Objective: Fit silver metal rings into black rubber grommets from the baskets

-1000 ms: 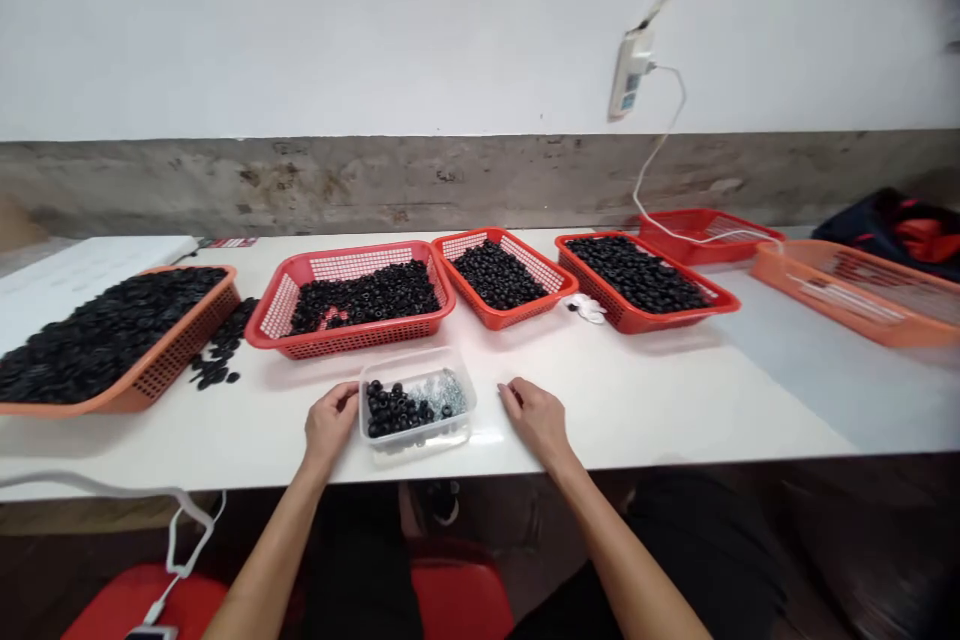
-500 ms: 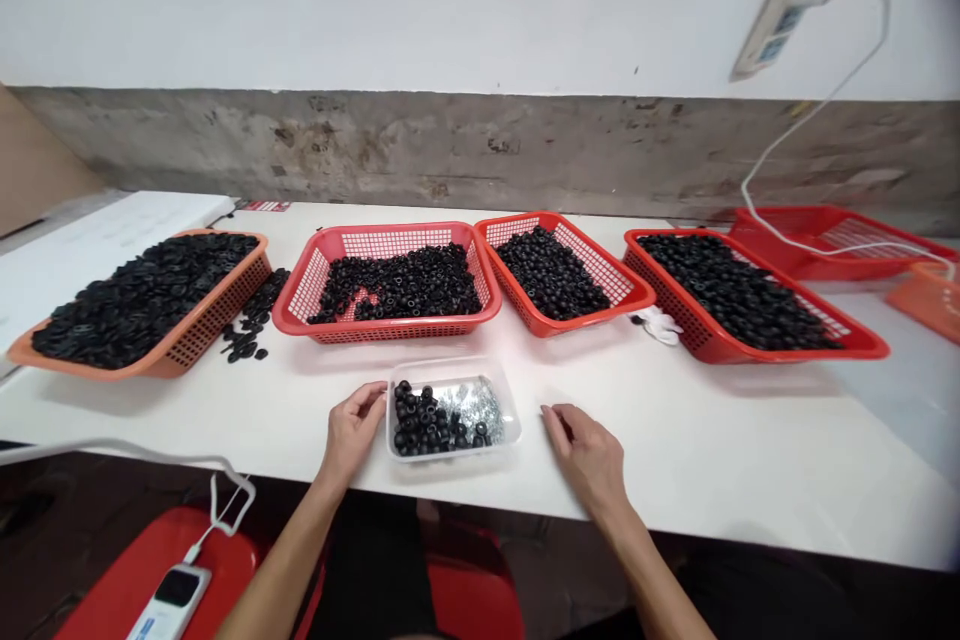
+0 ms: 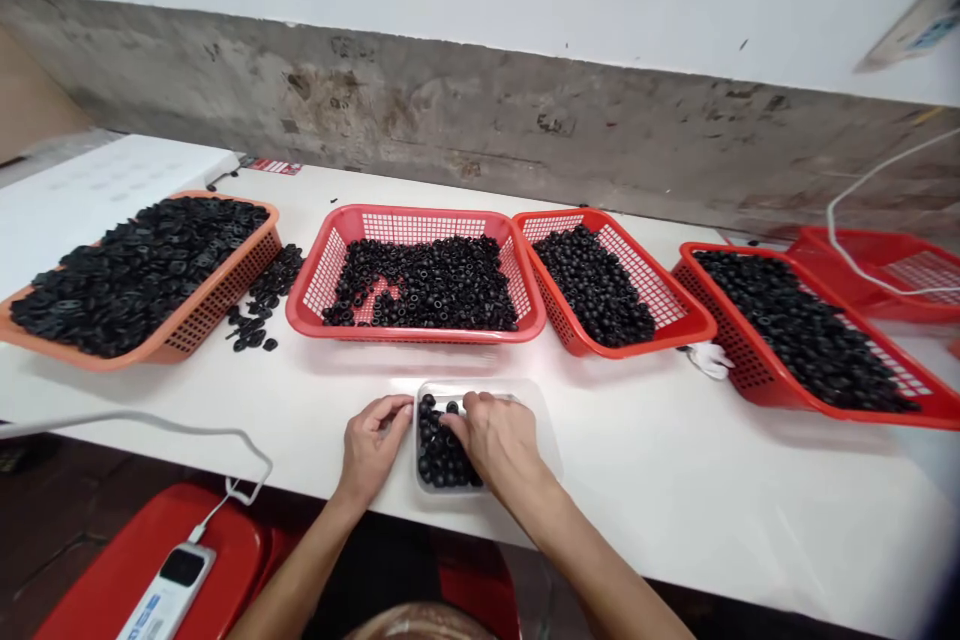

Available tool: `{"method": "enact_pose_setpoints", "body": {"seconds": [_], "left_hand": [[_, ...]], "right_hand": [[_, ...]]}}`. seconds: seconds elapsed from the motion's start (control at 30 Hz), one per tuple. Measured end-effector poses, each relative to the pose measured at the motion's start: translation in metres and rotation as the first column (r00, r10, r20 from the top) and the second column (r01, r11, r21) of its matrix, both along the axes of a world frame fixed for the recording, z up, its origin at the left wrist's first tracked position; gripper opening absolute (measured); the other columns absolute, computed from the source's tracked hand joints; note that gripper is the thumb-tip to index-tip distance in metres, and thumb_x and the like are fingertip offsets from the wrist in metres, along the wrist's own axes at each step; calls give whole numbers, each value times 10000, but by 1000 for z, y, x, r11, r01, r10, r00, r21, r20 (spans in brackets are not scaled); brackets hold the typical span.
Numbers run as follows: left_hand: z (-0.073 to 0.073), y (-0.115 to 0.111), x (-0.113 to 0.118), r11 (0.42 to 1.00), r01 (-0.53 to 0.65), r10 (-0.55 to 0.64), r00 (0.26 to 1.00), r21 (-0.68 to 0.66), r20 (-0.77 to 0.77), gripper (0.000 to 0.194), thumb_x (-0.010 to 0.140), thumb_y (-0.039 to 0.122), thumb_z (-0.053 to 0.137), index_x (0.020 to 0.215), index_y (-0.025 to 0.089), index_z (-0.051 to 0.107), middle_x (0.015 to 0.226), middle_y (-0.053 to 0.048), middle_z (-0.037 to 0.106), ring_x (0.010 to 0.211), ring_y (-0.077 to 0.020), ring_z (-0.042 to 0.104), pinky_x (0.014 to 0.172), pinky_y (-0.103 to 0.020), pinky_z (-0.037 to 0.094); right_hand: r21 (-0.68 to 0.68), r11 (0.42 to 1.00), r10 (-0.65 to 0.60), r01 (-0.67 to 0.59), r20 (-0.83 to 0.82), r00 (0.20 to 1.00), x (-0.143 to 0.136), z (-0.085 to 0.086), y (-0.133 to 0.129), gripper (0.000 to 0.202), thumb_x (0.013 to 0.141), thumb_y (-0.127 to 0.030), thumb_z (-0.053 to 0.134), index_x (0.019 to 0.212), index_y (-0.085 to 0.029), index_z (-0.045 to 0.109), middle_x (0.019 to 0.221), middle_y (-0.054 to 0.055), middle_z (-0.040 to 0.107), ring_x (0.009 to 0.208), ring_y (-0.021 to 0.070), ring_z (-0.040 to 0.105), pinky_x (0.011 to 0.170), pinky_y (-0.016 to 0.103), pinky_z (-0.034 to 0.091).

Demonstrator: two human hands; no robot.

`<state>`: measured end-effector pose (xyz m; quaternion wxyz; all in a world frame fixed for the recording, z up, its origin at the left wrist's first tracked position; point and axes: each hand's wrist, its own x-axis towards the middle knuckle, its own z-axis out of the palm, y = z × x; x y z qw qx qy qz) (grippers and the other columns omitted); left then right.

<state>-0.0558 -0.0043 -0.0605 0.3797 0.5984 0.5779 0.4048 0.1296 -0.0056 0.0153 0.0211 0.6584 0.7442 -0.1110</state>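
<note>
1. While the right hand (image 3: pixel 504 435) reaches over the clear plastic box (image 3: pixel 551 425), its fingers and thumb are drawn close together, down among the black beads (image 3: pixel 442 468); whether they pinch one cannot be told.
2. Beside the box's left edge, the left hand (image 3: pixel 371 450) rests with its thumb and fingers curled to a narrow gap. It seems to steady the rim, though firm contact is hard to make out.
3. Each bead is probably light, hard and not easily broken. Being round and smooth, it would likely roll or slip from a loose grasp, so thumb and fingertip on opposite sides should suit it best.
4. The box looks light and thin-walled, likely to flex a little if squeezed and to slide if pushed; its rim or two opposite walls would be the sensible hold.
5. As for looks, the beads are black, rounded and slightly shiny, heaped toward the box's left side. The box is see-through, low and rectangular with rounded corners; the right hand hides part of its inside.
6. It sits upright near the front edge of the white table (image 3: pixel 675 480), in front of the pinkish-red basket (image 3: pixel 416 333), which holds many small black rings (image 3: pixel 450 285).
</note>
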Motion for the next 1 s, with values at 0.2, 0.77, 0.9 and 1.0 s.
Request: {"method": "enact_pose_setpoints", "body": {"seconds": [0.2, 0.77, 0.9, 1.0], "left_hand": [[6, -1, 2, 999, -50, 50, 998, -10, 27, 245, 872, 381, 601, 943, 200, 750, 919, -54, 765, 783, -196, 686, 734, -274, 550], [9, -4, 3, 993, -116, 113, 991, 30, 76, 254, 878, 370, 609, 999, 178, 723, 885, -55, 757, 781, -189, 700, 720, -270, 554], [11, -10, 2, 980, -129, 126, 992, 150, 31, 214, 917, 333, 577, 1008, 187, 704, 959, -61, 732, 867, -191, 681, 767, -275, 528], [15, -15, 1, 956, -121, 132, 991, 266, -25, 183, 940, 287, 552, 1006, 190, 693, 954, -60, 712, 853, -179, 655, 754, -275, 509]], "right_hand": [[-40, 999, 35, -35, 1, 999, 1, -10, 7, 200, 961, -208, 512, 864, -152, 677, 787, 122, 739, 734, 266, 725, 596, 291, 417], [-51, 998, 38, -37, 10, 999, -7, -3, 8, 124, 948, -191, 534, 998, -108, 611, 844, 156, 742, 770, 294, 735, 615, 310, 466], [-47, 999, -5, 5, -7, 1000, -8, -2, 7, 192, 943, -240, 558, 1028, -76, 613, 867, 173, 739, 815, 310, 728, 646, 330, 484], [-43, 999, -18, 16, -40, 999, -10, -3, 6, 168, 930, -200, 546, 1001, -73, 629, 890, 196, 728, 851, 315, 717, 693, 345, 483]]}}
